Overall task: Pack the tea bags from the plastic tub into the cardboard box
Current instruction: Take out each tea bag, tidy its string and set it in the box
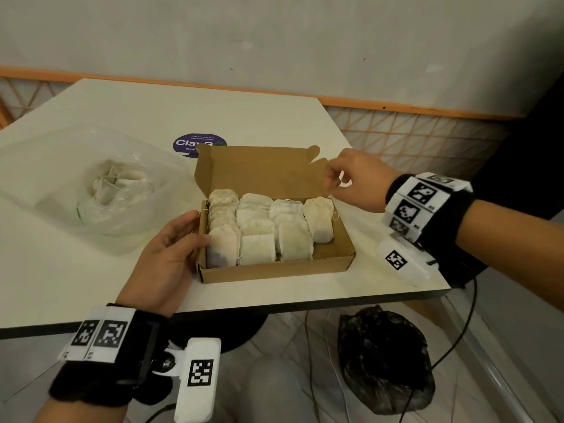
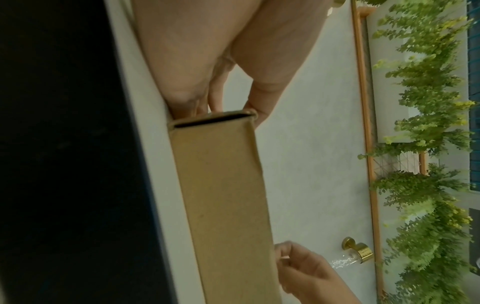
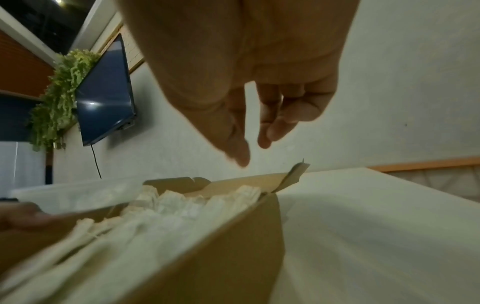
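Note:
An open cardboard box stands near the table's front edge, its lid raised at the back. Rows of pale tea bags stand inside, with a gap at the front right. My left hand lies flat against the box's left wall. My right hand hovers at the lid's right flap; in the right wrist view its thumb and fingers are apart and hold nothing. The clear plastic tub at the left holds a plastic bag with more tea bags.
A purple round sticker lies on the white table behind the box. The table's dark front edge runs just below the box. A black rubbish bag and cables lie on the floor. A wall screen hangs at the left.

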Available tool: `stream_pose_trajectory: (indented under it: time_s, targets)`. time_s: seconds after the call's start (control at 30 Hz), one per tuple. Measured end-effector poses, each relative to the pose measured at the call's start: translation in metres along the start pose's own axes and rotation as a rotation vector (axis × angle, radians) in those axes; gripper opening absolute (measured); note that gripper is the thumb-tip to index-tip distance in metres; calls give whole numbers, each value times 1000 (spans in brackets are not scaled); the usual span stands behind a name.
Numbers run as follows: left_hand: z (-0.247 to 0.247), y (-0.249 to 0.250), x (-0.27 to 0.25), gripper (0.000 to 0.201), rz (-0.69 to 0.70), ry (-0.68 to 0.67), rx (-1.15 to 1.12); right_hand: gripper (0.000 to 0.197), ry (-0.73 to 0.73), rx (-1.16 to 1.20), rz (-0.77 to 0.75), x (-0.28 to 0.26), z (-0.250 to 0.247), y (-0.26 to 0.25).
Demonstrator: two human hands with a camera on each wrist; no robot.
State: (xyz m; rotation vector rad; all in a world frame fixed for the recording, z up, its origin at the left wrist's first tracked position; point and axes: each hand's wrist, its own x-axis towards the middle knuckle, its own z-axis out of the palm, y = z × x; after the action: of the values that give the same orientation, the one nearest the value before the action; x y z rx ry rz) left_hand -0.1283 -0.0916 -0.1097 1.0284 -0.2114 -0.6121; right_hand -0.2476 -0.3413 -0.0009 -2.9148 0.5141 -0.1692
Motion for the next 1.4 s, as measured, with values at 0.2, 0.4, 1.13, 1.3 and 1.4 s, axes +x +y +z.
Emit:
stream_pose_trajectory:
  time_s: [0.2, 0.4, 1.13, 1.3, 1.4]
  targets:
    - [2, 1, -1, 38, -6, 7, -19, 15, -509, -191, 31, -23, 2, -2]
    - [2, 0, -1, 38, -7, 11, -23, 20, -443, -208, 91, -21, 17, 1]
    - [5, 10, -4, 41, -102, 51, -105, 37, -491, -65, -65, -3, 7, -31]
    - [6, 9, -3, 45, -112, 59, -111, 35, -450, -95, -36, 2, 6, -25]
    - [5, 11, -2, 48, -139, 40, -130, 33, -349, 32, -19, 3, -3, -21]
